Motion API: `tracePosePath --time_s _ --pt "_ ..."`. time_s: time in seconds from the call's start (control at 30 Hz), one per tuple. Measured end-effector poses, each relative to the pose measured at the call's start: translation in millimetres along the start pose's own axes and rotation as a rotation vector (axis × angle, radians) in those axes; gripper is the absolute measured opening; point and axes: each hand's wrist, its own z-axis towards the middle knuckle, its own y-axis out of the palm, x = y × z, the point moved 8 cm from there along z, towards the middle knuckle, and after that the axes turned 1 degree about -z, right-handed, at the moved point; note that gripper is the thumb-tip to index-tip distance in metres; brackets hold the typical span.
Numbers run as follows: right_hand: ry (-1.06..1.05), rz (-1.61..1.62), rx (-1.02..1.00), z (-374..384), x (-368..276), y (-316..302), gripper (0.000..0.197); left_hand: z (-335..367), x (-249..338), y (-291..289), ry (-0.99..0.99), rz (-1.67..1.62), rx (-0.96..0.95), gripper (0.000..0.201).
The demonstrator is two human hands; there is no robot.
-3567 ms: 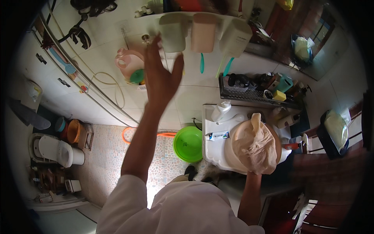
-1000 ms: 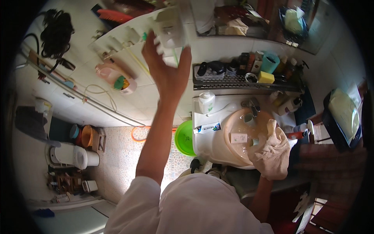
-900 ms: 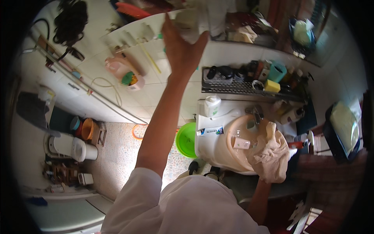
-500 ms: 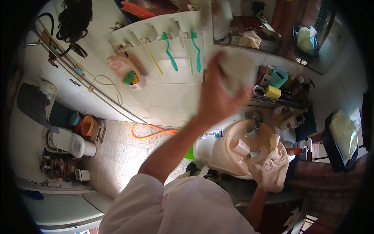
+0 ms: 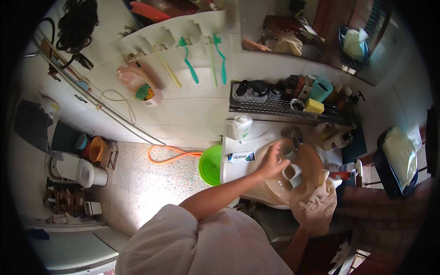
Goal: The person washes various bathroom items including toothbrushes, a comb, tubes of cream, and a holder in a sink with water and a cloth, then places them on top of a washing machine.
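My left hand (image 5: 272, 164) is over the peach washbasin (image 5: 316, 153), its fingers apart and nothing in them. Just beside its thumb, a pale cup (image 5: 292, 172) lies tilted in the basin; another light cup (image 5: 287, 151) is partly hidden behind the fingers. A beige cloth (image 5: 314, 201) drapes over my right hand at the basin's near right rim, covering the fingers, and the hand grips it. The tap (image 5: 293, 134) rises at the basin's far side. A toothpaste tube or box (image 5: 240, 156) and a white bottle (image 5: 242, 127) rest on the left ledge.
A black wall rack (image 5: 275, 103) with bottles and a yellow sponge (image 5: 314, 106) runs above the basin. Toothbrushes (image 5: 189, 62) hang from a white holder (image 5: 183, 30) on the wall. A green tub (image 5: 211, 166) and orange hose (image 5: 172, 153) are on the floor at left.
My left hand has come down from in front of the wall to the basin and no longer holds the blurred whitish object. My right hand stays near the rim with the cloth.
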Motion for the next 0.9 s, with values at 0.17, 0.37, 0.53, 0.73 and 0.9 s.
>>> tracePosePath --time_s 0.17,0.37,0.53,0.73,0.9 --pt "0.049 -0.011 -0.093 3.4 17.5 43.7 0.039 -40.0 65.5 -286.6 0.284 0.223 0.725 0.066" --pt "0.084 -0.044 -0.244 3.8 37.0 115.3 0.039 -47.6 185.2 -478.7 0.413 0.47 1.066 0.087" --pt "0.102 -0.058 -0.305 -3.5 44.3 142.9 0.039 -8.0 196.2 -492.6 0.198 0.207 0.815 0.047" --pt "0.092 -0.081 -0.278 -7.3 42.3 137.9 0.039 -17.3 203.8 -454.9 0.574 -0.037 0.869 0.021" --pt "0.081 -0.091 -0.25 -11.5 39.9 132.4 0.04 10.7 206.5 -409.2 0.526 0.315 0.93 0.029"
